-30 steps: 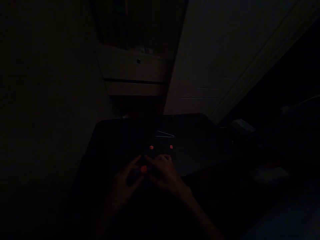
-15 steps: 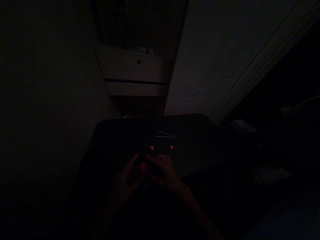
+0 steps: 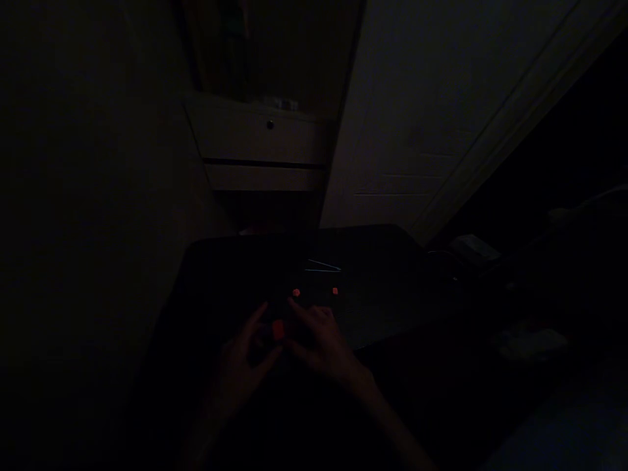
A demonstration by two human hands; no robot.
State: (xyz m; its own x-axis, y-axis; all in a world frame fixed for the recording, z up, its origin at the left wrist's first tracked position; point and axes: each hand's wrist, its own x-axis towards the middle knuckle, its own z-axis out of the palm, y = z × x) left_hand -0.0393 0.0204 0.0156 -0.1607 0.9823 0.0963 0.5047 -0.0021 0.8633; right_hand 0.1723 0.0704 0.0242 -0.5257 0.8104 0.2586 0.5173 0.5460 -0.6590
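Note:
The room is very dark. My left hand (image 3: 243, 366) and my right hand (image 3: 321, 340) meet over the near part of a dark table (image 3: 392, 288). Between their fingertips sits a small orange-red piece (image 3: 279, 329), pinched by both hands; its shape is too dim to make out. Two more small orange-red pieces lie on the table just beyond, one on the left (image 3: 296, 293) and one on the right (image 3: 335, 291). Behind them lie two thin pale sticks (image 3: 324, 267), crossing at one end.
A pale cabinet with a knobbed drawer (image 3: 262, 137) stands behind the table. A pale door (image 3: 417, 131) is on the right. Dim pale objects (image 3: 473, 247) lie at the right of the table.
Both hands stay together on the orange-red piece, with only slight finger shifts. The view has drifted a little.

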